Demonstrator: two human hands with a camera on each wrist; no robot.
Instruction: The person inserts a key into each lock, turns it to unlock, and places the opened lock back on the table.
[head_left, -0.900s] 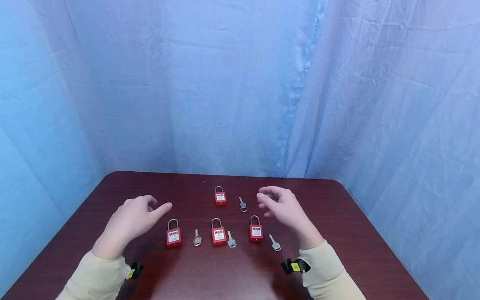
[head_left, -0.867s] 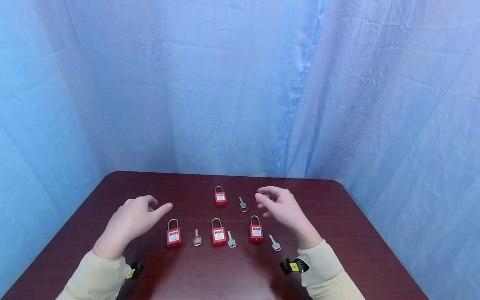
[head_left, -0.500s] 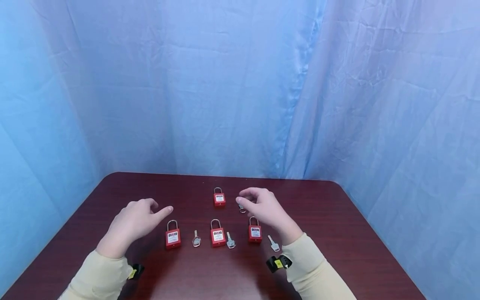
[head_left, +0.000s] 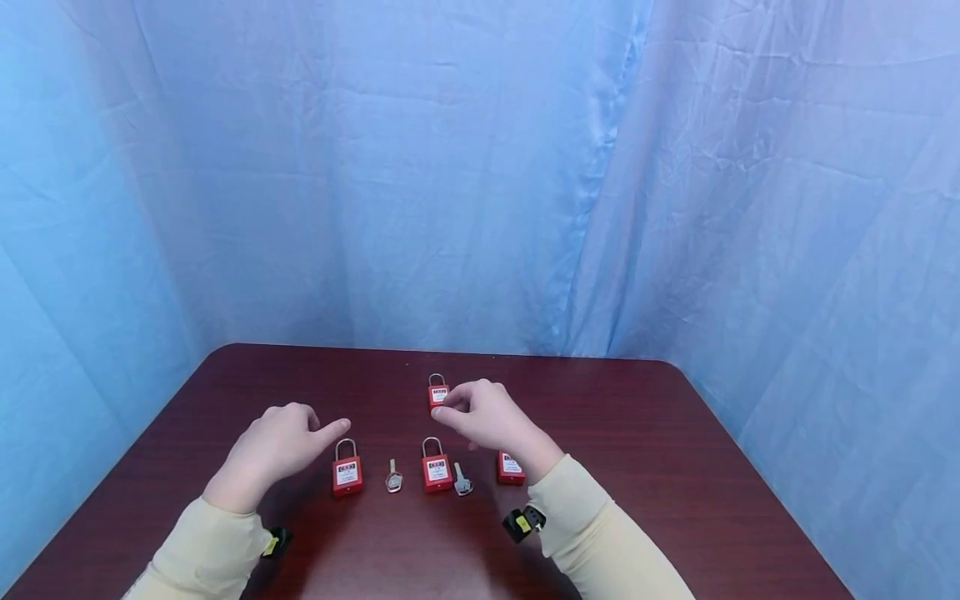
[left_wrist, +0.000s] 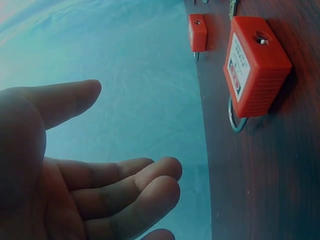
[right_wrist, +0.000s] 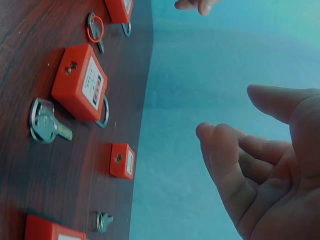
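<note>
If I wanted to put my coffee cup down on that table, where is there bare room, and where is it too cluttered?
The table is bare along its right side beyond the right hand, in the back left corner behind the left hand, and in the near strip between the sleeves. The middle is crowded: red padlocks and keys lie close together there.

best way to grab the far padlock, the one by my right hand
Pinch the far padlock across its red body's two side faces, coming down from above with the right hand. It lies flat on the table, shackle pointing away, so the thin shackle offers a poorer grip.
</note>
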